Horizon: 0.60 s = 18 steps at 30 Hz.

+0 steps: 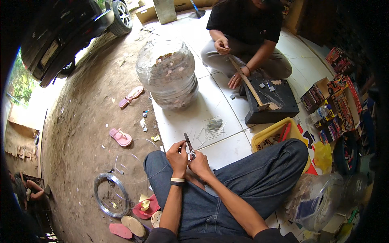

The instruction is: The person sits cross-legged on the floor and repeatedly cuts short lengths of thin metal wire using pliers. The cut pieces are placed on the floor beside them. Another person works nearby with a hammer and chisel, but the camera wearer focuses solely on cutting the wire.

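My left hand (177, 158) is closed, fingertips pinched around a thin wire (160, 171) that loops up from the ground at my left. Against it, my right hand (198, 163) grips a small metal hand tool (192, 154) that looks like cutting pliers. A narrow dark strip (187, 139) sticks up between the two hands; which hand holds it I cannot tell. Just beyond them, a pile of short straight wire pieces (214, 124) lies on the white tiles. A coil of silvery wire (97, 193) rests on the dirt beside my left knee.
A large clear plastic jug (172, 87) stands ahead. Opposite sits a person (247, 32) by a black block (270, 113) with a hammer (250, 87) on it. A yellow basket (255, 141) is by my right knee; sandals (120, 137) lie left, and boxes (344, 109) line the right.
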Motion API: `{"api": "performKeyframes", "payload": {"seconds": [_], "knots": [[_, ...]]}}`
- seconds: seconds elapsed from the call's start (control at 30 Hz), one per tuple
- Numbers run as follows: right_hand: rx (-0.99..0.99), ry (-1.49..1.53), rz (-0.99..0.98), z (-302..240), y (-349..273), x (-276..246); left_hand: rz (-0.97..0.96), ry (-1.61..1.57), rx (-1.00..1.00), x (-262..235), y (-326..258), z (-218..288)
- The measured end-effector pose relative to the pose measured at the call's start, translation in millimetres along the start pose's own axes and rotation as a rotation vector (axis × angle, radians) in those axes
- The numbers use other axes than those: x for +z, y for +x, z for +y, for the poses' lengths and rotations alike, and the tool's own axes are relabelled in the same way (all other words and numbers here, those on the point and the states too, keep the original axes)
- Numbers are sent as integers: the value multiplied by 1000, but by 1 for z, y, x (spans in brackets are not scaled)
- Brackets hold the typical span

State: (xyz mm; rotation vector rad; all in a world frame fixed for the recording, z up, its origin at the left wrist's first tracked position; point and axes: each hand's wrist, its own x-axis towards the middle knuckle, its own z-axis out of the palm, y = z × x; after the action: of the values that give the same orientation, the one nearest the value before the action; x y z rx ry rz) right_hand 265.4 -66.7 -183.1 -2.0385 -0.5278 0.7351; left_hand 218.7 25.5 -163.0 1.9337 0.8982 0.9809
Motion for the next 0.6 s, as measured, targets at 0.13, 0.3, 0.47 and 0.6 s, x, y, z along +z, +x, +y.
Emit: {"api": "performKeyframes", "payload": {"seconds": [0.13,0.3,0.47,0.6], "knots": [[-21,-107,47,-1,-1,3,6,-6,-1,0,0,0],[40,-36,207,-4,0,-1,14,49,-8,-1,-1,-4],[-81,71,90,-1,4,-4,18,47,-26,1,1,-4],[-185,131,-97,0,3,-4,45,62,-56,-4,3,0]]}}
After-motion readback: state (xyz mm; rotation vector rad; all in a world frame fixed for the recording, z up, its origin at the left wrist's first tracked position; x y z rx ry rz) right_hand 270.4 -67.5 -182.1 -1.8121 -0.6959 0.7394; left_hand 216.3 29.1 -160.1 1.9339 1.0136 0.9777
